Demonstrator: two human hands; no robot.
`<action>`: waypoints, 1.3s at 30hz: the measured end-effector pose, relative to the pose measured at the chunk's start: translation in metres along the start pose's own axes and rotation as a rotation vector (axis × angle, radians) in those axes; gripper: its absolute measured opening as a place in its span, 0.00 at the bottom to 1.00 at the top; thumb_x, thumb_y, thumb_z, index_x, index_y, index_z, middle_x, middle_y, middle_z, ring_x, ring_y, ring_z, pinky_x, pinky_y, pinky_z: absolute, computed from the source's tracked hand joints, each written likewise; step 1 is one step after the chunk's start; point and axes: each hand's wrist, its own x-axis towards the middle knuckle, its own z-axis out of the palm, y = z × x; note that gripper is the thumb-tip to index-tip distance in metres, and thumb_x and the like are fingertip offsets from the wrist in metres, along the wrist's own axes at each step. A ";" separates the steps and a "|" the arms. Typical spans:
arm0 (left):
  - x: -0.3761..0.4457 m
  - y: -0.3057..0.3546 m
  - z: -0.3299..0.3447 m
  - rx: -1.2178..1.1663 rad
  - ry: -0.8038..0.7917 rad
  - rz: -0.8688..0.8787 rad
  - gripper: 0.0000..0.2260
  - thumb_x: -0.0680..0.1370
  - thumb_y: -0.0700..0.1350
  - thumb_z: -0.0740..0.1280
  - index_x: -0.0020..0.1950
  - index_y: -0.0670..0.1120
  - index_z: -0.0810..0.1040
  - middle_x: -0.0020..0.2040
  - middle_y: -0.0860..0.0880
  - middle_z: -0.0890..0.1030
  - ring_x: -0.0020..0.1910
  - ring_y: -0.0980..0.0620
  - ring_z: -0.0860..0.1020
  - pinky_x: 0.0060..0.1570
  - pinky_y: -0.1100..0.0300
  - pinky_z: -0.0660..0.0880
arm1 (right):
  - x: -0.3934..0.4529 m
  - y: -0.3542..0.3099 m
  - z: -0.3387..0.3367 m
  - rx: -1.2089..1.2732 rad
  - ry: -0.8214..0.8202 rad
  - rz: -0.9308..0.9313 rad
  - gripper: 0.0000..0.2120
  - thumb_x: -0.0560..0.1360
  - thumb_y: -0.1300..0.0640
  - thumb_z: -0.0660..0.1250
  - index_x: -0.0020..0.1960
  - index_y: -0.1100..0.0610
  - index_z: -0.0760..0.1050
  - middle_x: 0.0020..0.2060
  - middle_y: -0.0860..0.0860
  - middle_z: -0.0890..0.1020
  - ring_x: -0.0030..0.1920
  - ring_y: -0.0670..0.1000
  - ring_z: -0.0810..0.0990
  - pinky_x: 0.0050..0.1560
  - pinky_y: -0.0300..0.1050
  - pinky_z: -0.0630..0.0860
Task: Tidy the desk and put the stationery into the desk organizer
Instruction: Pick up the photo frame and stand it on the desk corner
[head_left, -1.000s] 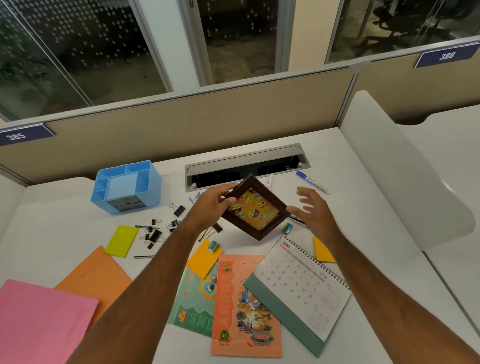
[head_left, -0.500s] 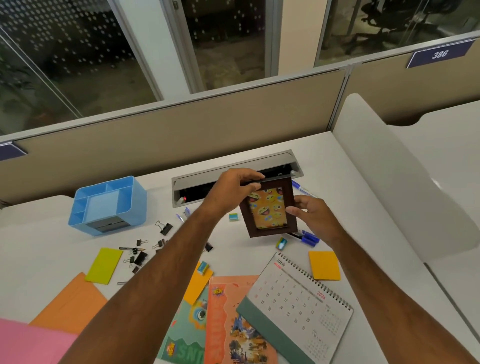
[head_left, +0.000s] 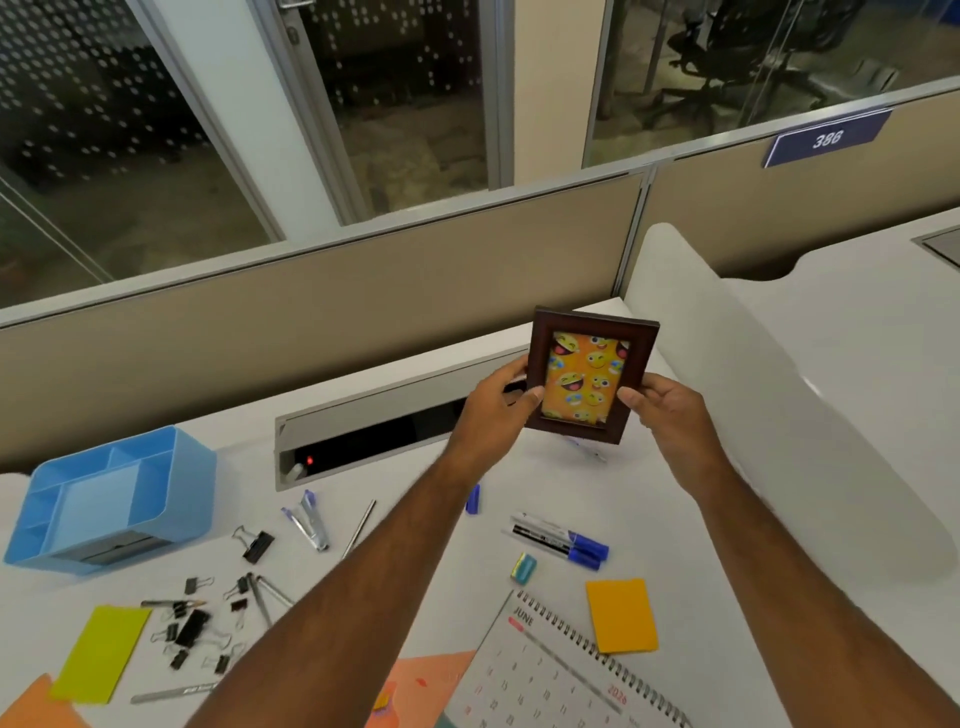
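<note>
Both hands hold a small dark-brown wooden picture frame (emoji print on orange inside) upright in the air, above the far right end of the grey cable tray. The left hand grips its left edge, thumb on the front; the right hand pinches its right edge. Left of the tray stands the light-blue plastic desk organizer. Nearer than the tray lie black binder clips, blue-capped markers and an orange sticky-note pad.
</note>
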 end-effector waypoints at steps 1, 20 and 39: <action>0.010 0.005 0.006 -0.021 -0.002 0.005 0.21 0.83 0.46 0.68 0.76 0.53 0.72 0.66 0.57 0.79 0.58 0.58 0.83 0.53 0.66 0.80 | 0.009 -0.002 -0.003 0.018 0.014 0.001 0.14 0.80 0.57 0.70 0.65 0.56 0.81 0.52 0.50 0.87 0.47 0.41 0.85 0.47 0.38 0.77; 0.169 0.030 0.045 -0.053 0.020 -0.006 0.27 0.80 0.37 0.71 0.77 0.48 0.69 0.60 0.58 0.78 0.64 0.52 0.80 0.60 0.56 0.80 | 0.159 0.002 -0.005 0.068 0.160 -0.097 0.17 0.81 0.62 0.68 0.69 0.63 0.78 0.57 0.56 0.86 0.56 0.55 0.86 0.60 0.57 0.81; 0.246 0.005 0.070 -0.006 0.041 -0.069 0.31 0.78 0.39 0.73 0.79 0.49 0.67 0.69 0.51 0.78 0.66 0.52 0.77 0.65 0.53 0.75 | 0.221 0.024 0.005 -0.074 0.304 -0.097 0.19 0.82 0.54 0.68 0.71 0.59 0.76 0.61 0.53 0.84 0.60 0.52 0.84 0.60 0.53 0.82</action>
